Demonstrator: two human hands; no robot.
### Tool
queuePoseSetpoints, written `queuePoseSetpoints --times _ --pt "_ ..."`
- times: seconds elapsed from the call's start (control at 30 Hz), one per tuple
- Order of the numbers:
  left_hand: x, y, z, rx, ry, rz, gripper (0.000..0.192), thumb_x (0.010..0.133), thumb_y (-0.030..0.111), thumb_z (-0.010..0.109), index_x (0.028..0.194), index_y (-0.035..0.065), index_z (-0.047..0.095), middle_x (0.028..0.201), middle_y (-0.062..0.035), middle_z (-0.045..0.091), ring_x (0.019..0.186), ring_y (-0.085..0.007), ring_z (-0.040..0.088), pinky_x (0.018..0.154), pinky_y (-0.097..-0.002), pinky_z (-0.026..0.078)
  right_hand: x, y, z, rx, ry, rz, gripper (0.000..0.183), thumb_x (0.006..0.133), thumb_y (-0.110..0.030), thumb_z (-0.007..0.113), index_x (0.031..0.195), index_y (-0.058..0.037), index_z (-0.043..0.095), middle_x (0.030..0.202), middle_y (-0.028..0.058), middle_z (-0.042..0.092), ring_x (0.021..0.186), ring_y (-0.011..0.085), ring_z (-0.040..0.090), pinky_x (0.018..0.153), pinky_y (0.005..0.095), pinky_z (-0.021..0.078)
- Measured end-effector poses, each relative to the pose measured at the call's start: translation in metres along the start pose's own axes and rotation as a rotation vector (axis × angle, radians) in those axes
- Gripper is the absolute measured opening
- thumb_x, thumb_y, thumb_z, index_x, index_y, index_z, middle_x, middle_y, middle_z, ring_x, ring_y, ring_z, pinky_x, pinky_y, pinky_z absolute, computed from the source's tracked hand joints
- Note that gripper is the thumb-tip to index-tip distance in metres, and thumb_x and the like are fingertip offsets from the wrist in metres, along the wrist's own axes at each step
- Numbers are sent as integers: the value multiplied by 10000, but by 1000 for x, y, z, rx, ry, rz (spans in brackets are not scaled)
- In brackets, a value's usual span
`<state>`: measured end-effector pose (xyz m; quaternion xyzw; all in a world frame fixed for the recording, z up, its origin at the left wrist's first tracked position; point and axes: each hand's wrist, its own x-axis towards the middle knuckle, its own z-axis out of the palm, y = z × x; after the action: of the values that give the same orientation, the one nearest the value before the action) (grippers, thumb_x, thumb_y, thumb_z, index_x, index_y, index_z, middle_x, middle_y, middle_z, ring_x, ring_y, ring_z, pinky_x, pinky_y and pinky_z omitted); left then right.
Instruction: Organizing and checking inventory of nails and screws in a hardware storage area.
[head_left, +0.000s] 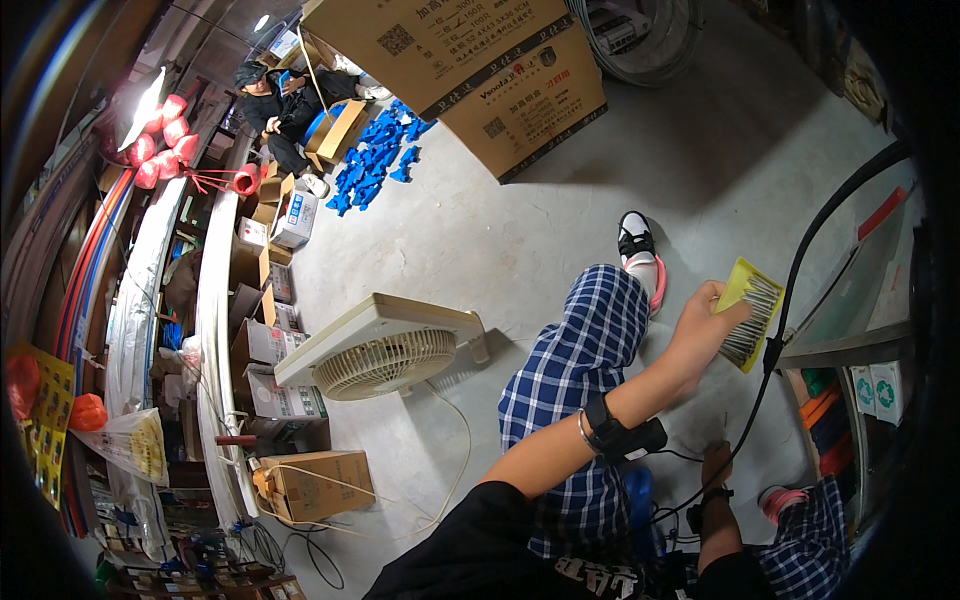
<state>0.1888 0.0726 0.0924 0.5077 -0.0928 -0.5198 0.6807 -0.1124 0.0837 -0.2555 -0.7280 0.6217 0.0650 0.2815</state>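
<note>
My left hand (709, 319) grips a yellow card or shallow tray (742, 264) by its near edge, thumb over the top. Slender silver metal pieces (757, 300), like nails or screws, lie side by side on it. Low beside my legs is my right hand (717, 461), small in view and partly curled; whether it holds something cannot be made out. A black cable (806, 240) curves down past the card's right edge. My left knee in checked trousers (574, 360) is below the left forearm.
A box fan (386, 360) stands on the floor, its cord trailing toward a carton (322, 484). Large stacked cartons (517, 97) are ahead. A seated person (274, 105) is by scattered blue pieces (371, 161). Shelves line the left; a glass-sided case (862, 285) is at right.
</note>
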Motion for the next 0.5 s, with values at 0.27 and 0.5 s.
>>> queuePoseSetpoints --times 0.27,0.5 --pt "-4 5 5 -34 -37 -31 359 817 144 573 1112 1 428 959 -87 564 832 -149 582 721 -271 469 -4 -17 -9 62 41 -36 347 853 -338 457 934 -31 596 872 196 630 798 385 593 688 468 463" --pt "-17 21 17 -104 -118 -35 318 821 148 562 1077 1 446 942 -83 567 836 -155 584 718 -269 479 0 -36 -35 223 190 -241 327 862 -284 465 914 16 584 816 207 625 739 365 593 650 405 462"
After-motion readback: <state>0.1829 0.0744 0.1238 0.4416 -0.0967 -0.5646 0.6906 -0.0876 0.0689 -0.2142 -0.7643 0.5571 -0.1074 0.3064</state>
